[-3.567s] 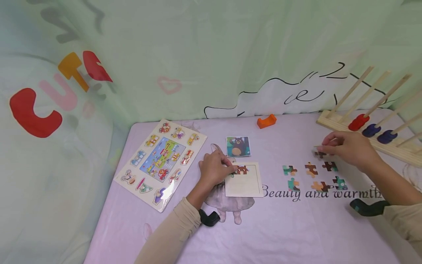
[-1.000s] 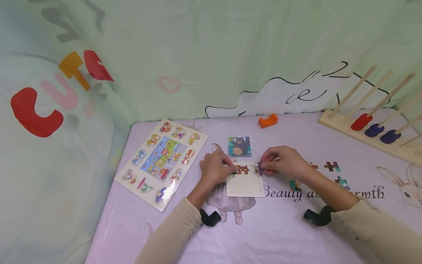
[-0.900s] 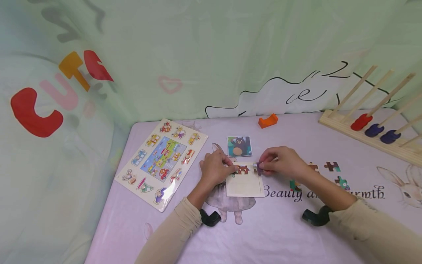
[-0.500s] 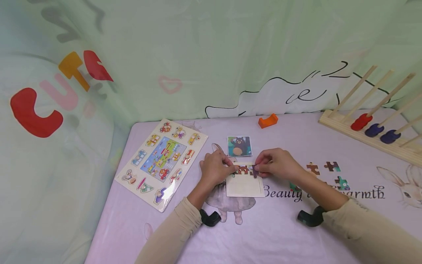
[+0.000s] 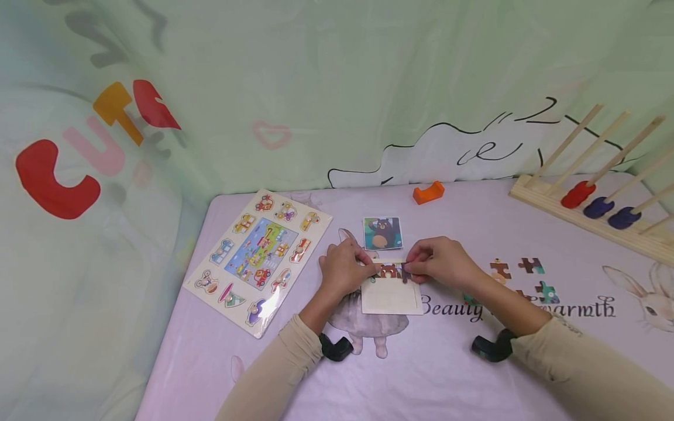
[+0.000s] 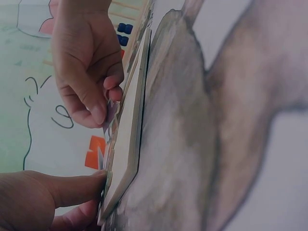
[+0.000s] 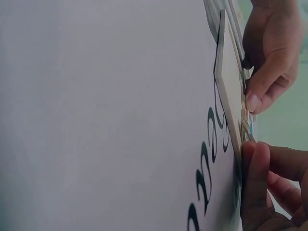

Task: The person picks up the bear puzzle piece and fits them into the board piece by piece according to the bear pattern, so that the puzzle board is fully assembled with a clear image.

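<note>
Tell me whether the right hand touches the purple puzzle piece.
Touching. The left wrist view shows the right hand pinching the purple puzzle piece between thumb and fingers.

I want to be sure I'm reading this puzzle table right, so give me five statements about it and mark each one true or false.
1. The right hand pinches a dark puzzle piece. True.
2. The bear card lies beyond the puzzle frame. True.
3. The left hand holds the orange block. False: the left hand is at the puzzle frame.
4. The puzzle frame is completely filled. False: its near part is bare.
5. The wooden rack bears red beads. True.
</note>
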A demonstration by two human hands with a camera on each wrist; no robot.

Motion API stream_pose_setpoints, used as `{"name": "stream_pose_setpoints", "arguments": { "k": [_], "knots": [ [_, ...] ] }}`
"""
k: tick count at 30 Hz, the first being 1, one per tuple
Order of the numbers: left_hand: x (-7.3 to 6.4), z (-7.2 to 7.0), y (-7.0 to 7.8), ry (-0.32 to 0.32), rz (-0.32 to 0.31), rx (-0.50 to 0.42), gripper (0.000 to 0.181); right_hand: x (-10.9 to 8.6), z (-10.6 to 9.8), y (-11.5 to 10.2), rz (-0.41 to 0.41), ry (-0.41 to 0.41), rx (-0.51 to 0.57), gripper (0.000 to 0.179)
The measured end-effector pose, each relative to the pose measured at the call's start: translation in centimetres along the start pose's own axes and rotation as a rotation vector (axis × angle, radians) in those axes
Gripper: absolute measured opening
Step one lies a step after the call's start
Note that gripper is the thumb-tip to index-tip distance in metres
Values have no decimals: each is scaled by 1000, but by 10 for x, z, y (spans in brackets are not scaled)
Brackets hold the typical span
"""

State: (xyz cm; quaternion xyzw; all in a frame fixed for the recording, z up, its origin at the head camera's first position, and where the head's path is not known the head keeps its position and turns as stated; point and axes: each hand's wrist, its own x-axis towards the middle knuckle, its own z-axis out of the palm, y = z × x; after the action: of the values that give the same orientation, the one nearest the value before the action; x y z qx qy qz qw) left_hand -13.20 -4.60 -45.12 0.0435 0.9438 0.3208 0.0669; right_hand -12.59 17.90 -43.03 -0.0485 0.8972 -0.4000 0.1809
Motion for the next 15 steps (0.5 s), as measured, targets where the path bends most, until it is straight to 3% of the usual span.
{"name": "stream_pose_setpoints", "arguments": {
  "k": [15],
  "knots": [
    [0, 0, -1, 2, 3, 14, 23, 5, 3, -4, 43, 21, 2, 14]
  ]
}}
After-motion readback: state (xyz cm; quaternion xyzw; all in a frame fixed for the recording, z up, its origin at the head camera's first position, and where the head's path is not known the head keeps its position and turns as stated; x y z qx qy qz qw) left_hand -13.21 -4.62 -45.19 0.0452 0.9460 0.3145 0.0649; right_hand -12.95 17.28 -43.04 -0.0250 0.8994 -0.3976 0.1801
